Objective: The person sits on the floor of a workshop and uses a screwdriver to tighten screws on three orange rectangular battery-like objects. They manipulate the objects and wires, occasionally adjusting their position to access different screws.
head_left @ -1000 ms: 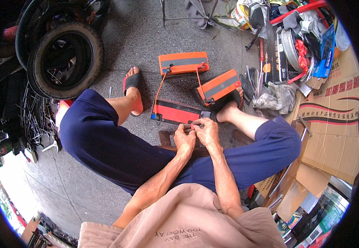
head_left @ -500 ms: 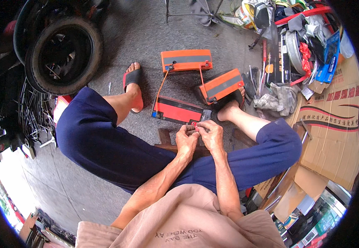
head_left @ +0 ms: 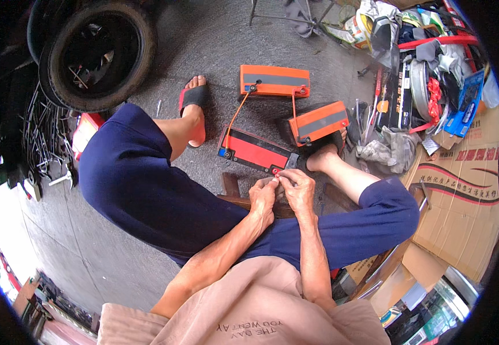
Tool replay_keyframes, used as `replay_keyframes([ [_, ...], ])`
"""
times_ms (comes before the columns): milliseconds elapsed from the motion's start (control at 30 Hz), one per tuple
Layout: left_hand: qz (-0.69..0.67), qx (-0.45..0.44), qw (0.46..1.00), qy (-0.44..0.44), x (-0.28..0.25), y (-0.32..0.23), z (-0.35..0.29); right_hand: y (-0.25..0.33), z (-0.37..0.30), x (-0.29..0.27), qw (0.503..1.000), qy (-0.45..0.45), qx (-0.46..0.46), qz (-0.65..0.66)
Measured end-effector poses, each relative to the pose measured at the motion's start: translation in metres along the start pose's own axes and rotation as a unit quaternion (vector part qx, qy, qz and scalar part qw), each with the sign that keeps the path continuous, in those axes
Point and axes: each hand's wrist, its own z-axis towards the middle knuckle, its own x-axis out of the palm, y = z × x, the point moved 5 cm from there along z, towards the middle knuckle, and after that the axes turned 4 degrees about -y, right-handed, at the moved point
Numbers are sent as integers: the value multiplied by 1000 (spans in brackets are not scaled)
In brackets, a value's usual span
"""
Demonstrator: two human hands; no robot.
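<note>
Both hands meet at the near right corner of a battery with a red top [head_left: 255, 152], beside its red terminal. Thumb and fingers of my left hand [head_left: 262, 197] are pinched together. My right hand [head_left: 299, 192] is closed the same way, its fingertips against the left one's. A tiny reddish piece shows at the fingertips, too small to name. Beyond stands an orange battery [head_left: 275, 87], with another orange battery [head_left: 320, 124] to its right. An orange wire [head_left: 237, 119] joins the red-topped and far batteries; a red wire [head_left: 295, 109] links the two orange ones.
My sandalled feet flank the batteries; the right one is partly hidden by the nearer orange battery. A tyre [head_left: 143, 63] lies at the far left, near scattered metal tools [head_left: 42, 129]. Cardboard [head_left: 462, 172] and piled packages, bags and parts fill the right side. A dark wooden piece [head_left: 235, 200] lies below the hands.
The view has shifted, so the batteries and tyre appear slightly farther right. My hands stay pinched together by the red terminal, with the fingers slightly rearranged.
</note>
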Motion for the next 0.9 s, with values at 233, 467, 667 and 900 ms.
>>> replay_keyframes([
  [233,14,2,1000,-2,3,-2,-3,3,0,0,1000,-6,-16,-8],
  [467,2,35,999,-7,6,-6,-6,0,0,1,999,-32,3,2],
  [667,24,32,999,-3,4,-5,-2,-1,2,3,999,-36,-1,-1],
  [900,35,35,999,-12,2,-2,3,1,3,5,1000,-12,21,-15],
])
